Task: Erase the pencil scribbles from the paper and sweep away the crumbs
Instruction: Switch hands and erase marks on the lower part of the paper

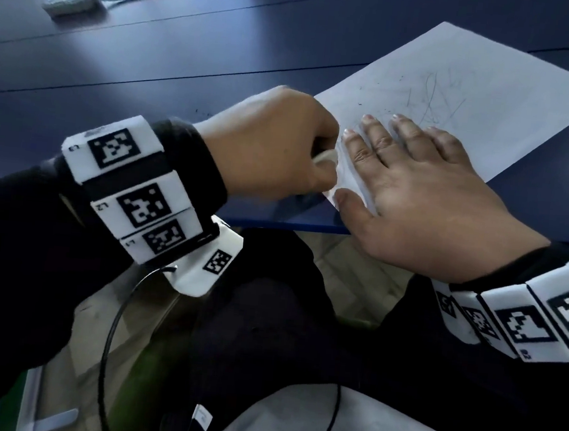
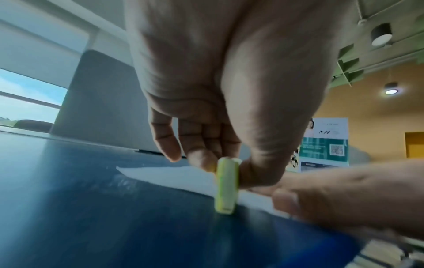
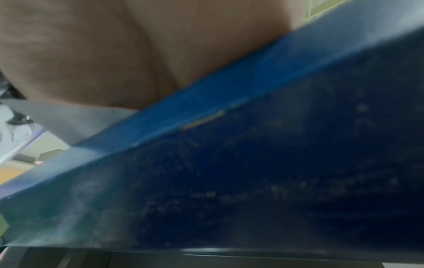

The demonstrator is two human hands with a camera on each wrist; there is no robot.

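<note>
Mid-erase: paper [image 1: 458, 103] pinned, eraser [image 2: 226, 188] gripped.
Right hand [image 1: 426, 193] lies flat, fingers spread, on the near corner so the sheet likely can't slide; left hand [image 1: 275, 145] pinches the eraser upright just beside that thumb, at the paper's edge. Scribbles [image 1: 431, 97] sit beyond the right fingertips, crumbs [image 1: 378, 86] scattered nearby.

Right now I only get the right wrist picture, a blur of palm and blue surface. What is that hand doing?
Observer: The right hand lies flat, fingers spread, on the near corner of a white paper.
Visitor: And the other hand?
Observer: The left hand pinches a pale yellow-green eraser upright, its lower end down by the paper's edge on the blue table.
Visitor: Is the sheet clean?
Observer: No, pencil scribbles show just beyond the right hand's fingertips.
</note>
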